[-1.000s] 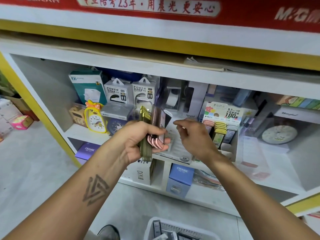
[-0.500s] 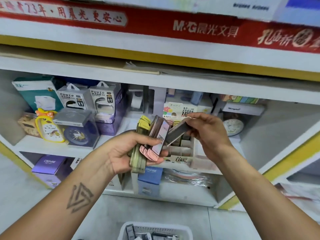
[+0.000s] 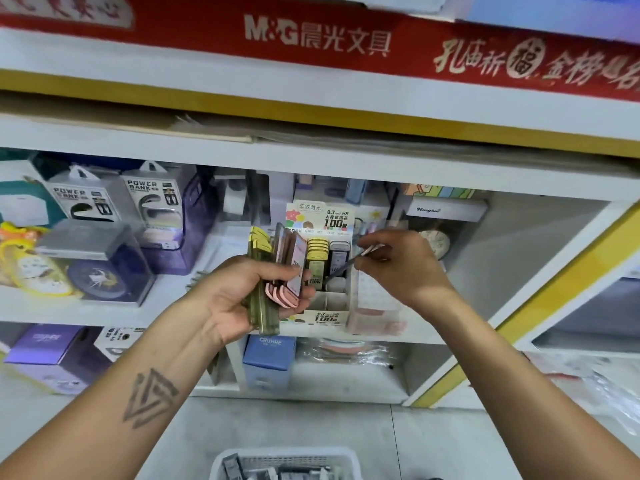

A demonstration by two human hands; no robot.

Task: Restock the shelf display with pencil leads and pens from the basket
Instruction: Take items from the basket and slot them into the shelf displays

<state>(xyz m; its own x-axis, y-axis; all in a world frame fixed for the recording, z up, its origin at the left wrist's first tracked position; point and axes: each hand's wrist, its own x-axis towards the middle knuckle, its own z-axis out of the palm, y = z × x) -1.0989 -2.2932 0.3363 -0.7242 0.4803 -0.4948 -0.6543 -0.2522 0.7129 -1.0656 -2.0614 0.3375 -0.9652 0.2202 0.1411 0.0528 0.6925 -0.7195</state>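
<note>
At the left end of the shelf (image 3: 180,299) we see a yellow toy clock (image 3: 26,261), then a clear case (image 3: 97,261) with a dark round thing inside, and behind them two boxes marked power bank (image 3: 117,199).

Our left hand (image 3: 239,292) is raised in front of the shelf's front edge, near its middle. Its fingers and thumb are curled tight round a bundle of lead cases (image 3: 277,271), olive-green ones on the left and pink-ended ones on the right, held upright.

Just beside that bundle, at the shelf's front edge, stands the display box (image 3: 329,317) printed 0.7 HB and 100. A row of yellow-capped cases (image 3: 318,252) and a row of grey-capped cases (image 3: 337,252) stand in its back compartments.

Our right hand (image 3: 398,268) hovers over the right side of the display box. Thumb and fingers pinch the top of one dark case (image 3: 346,266), which slants down and left, its lower end at the grey row's compartment; we cannot tell whether it touches.

Further right on the shelf sits a round clock face (image 3: 434,242). Below us, at the bottom edge of the view, is the rim of the white basket (image 3: 287,455), with more packs inside.
</note>
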